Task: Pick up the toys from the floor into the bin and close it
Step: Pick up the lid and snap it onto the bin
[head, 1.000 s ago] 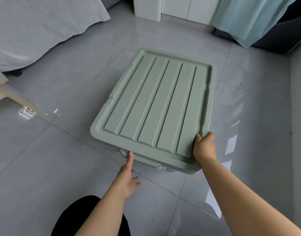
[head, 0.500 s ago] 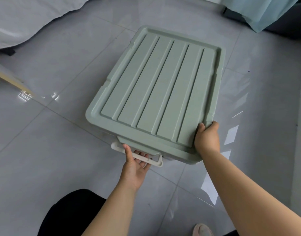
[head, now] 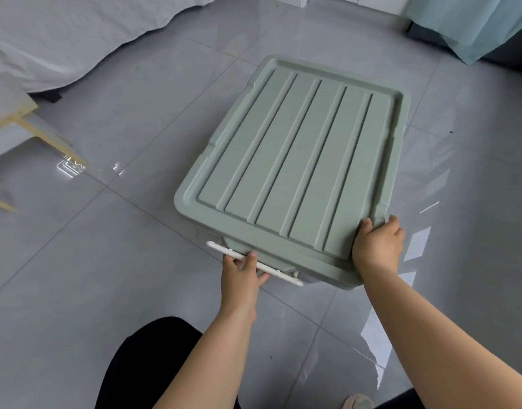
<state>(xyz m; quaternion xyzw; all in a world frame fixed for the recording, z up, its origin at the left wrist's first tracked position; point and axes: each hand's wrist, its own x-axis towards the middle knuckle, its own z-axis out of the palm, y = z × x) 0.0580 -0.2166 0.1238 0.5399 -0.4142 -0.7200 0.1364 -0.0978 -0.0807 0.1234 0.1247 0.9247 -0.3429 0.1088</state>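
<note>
A sage-green ribbed lid lies on top of the bin and hides almost all of it; only a strip of the bin's near wall shows under the lid's edge. A white latch handle sticks out at the bin's near end. My left hand grips this handle from below, thumb over the bar. My right hand holds the lid's near right corner, thumb on top and fingers curled over the rim. No toys are visible.
Glossy grey floor tiles surround the bin. A white bed cover hangs at the upper left. A light wooden furniture leg stands at the left. A pale blue curtain hangs at the upper right. My dark-clothed knee is at the bottom.
My left hand went from pointing at the bin's near end to gripping the white latch handle, now raised against the lid's edge. My right hand stayed on the lid's corner.
</note>
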